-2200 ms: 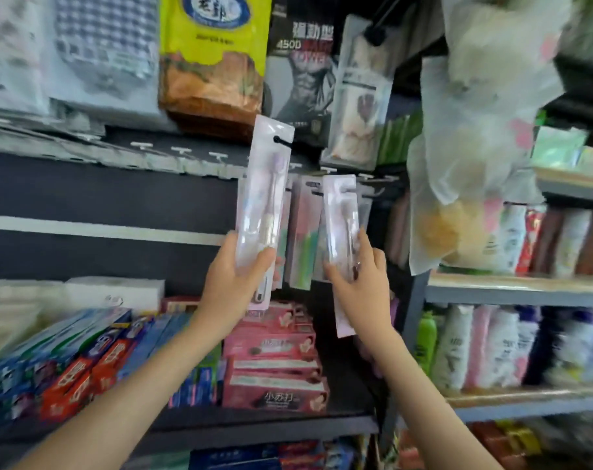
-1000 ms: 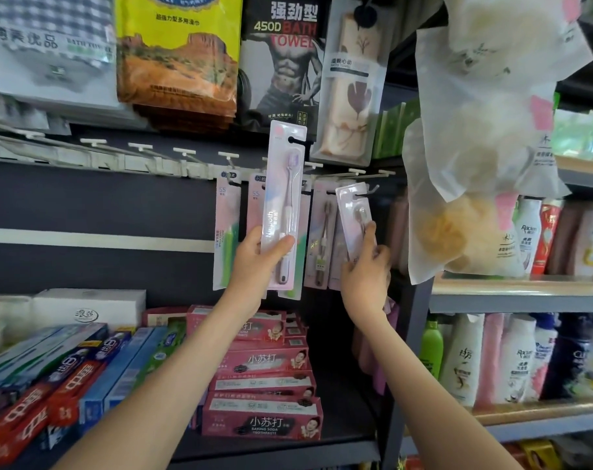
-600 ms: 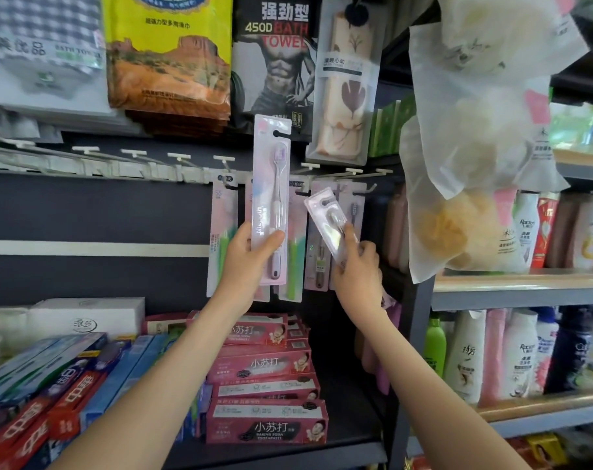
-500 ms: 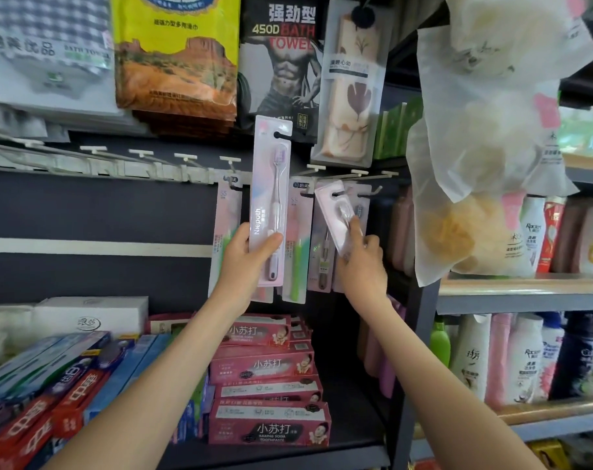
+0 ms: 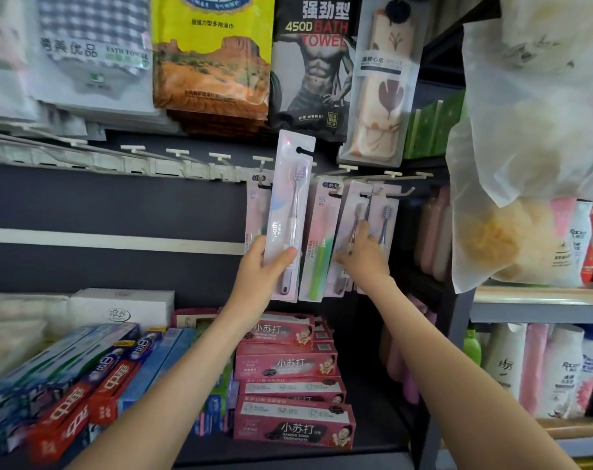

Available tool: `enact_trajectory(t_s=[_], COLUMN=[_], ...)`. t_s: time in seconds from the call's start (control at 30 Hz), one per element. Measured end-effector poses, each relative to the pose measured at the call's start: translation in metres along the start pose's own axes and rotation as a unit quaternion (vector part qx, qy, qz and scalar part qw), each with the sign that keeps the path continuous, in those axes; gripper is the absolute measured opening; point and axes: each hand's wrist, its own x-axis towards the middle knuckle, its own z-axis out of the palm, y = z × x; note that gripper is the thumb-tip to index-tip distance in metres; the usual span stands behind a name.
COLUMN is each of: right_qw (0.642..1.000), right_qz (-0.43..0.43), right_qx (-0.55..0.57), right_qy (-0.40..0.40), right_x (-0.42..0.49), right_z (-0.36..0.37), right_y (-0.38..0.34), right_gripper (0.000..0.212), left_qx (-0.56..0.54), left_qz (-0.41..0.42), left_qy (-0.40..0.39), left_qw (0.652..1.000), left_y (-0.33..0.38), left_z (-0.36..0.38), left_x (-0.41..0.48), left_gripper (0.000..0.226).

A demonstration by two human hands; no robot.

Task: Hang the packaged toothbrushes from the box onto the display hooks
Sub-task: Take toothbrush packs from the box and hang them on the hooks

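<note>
Two toothbrush packs in hand at the hook row, one at its hook.

The purple toothbrush pack (image 5: 290, 212) stands upright in the grip of the left hand (image 5: 264, 266), its hang hole above the row and on no hook. Just to the right, the right hand (image 5: 362, 256) grasps the pink pack (image 5: 354, 215), whose top is up at a hook; whether it is fully threaded I cannot tell. Hung packs (image 5: 323, 239) flank it. Bare display hooks (image 5: 176, 152) run off left. The box is out of view, so the remaining count is unknown; at least the purple one is still to be hung. Toothpaste cartons (image 5: 288, 364) sit below.
</note>
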Motion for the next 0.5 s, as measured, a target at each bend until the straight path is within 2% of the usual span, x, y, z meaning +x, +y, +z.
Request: enact_trajectory(t_s=[0.07, 0.13, 0.2, 0.23, 0.27, 0.37, 0.5], right_qw=[0.997, 0.977, 0.949, 0.939, 0.934, 0.938, 0.951], right_qz=[-0.014, -0.047, -0.095, -0.119, -0.134, -0.134, -0.078], right_qx=[0.061, 0.184, 0.289, 0.317, 0.328, 0.314, 0.292], right_qy=[0.046, 0.093, 0.082, 0.061, 0.046, 0.059, 0.064], right_x=[-0.01, -0.03, -0.059, -0.073, -0.081, -0.084, -0.072], right_z=[-0.001, -0.005, -0.01, -0.012, -0.011, -0.012, -0.03], right_y=[-0.004, -0.011, -0.023, -0.029, -0.032, -0.035, -0.019], right_gripper=[0.066, 0.054, 0.048, 0.05, 0.056, 0.078, 0.077], left_qx=[0.01, 0.028, 0.051, 0.057, 0.063, 0.116, 0.222], left_qz=[0.003, 0.003, 0.008, 0.006, 0.0, 0.017, 0.05], left_qy=[-0.015, -0.024, -0.037, -0.049, -0.063, -0.084, -0.163], left_qw=[1.0, 0.999, 0.998, 0.997, 0.996, 0.99, 0.96], left_y=[-0.003, -0.008, -0.013, -0.012, -0.012, -0.007, -0.002], left_z=[-0.001, 0.001, 0.006, 0.011, 0.018, 0.038, 0.052], left_x=[-0.002, -0.002, -0.002, -0.002, -0.003, -0.003, 0.004], left_gripper=[0.013, 0.024, 0.045, 0.048, 0.048, 0.022, 0.037])
